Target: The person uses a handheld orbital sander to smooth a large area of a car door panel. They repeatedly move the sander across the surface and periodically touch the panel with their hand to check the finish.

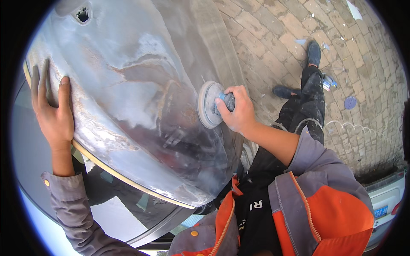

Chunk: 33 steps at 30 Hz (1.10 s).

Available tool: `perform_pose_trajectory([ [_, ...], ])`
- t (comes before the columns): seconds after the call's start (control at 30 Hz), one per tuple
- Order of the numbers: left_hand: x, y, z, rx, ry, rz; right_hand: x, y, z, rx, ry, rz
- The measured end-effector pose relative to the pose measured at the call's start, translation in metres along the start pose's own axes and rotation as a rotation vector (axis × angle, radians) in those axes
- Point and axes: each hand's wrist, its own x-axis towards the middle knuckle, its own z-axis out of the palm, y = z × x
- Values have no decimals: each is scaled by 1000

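Note:
A car body panel (141,106), sanded to patches of grey, white and brown, fills the left and middle of the head view. My right hand (240,110) is closed around the dark grip of a round sander (207,104). The sander's pale disc sits on edge against the panel's dark lower area. My left hand (54,119) lies flat on the panel near its left edge, fingers spread and tips dusty grey. Yellowish tape (124,175) runs along that edge, beside the car's glass.
A coiled air hose (348,125) trails over the brick paving (277,30) on the right, passing by my legs. A loose purple sanding disc (350,102) and scraps lie there. Another light-coloured car (386,198) stands at the lower right. A dark opening (83,15) sits in the panel's upper left.

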Motion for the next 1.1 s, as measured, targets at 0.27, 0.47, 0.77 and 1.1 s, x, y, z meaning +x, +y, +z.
perform_pose_trajectory([
  [0.27, 1, 3, -1, 14, 0, -3, 18, -38, -4, 69, -59, -114],
  [0.47, 1, 6, -2, -8, -8, -6, 63, -32, 2, 30, 5, 1],
  [0.77, 1, 9, -4, -6, -26, -30, 68, -62, -4, 43, -73, -47],
  [1.1, 2, 12, -5, 1, -33, -23, 111, -62, -5, 21, -79, 93],
])
